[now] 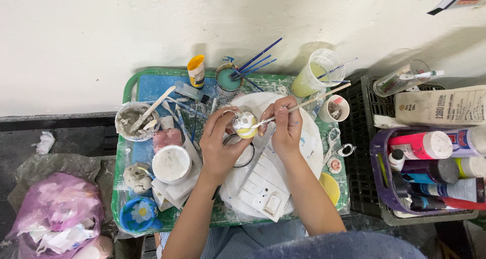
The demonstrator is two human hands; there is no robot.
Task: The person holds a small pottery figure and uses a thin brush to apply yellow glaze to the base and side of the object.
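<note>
A small yellow-and-white figurine (245, 125) is gripped steady by the left hand (218, 142) while a paintbrush (304, 104), pinched in the right hand (286, 125) at three o'clock, is touched to it.

We have only one view, from the camera worn on the person's head. It looks almost straight down, so we see the green tray (132, 87) from above, with the white wall (76, 41) filling the upper part of the picture and the person's lap at the bottom edge. The camera stands at arm's length above the work: both forearms come in from the lower edge, and the left hand (218, 145) and the right hand (286, 127) meet near the middle of the frame. The view is wide enough to take in the purple basket (375, 163) at the right and the pink plastic bag (53, 201) at the lower left. There is no second view to share anything with.
</note>
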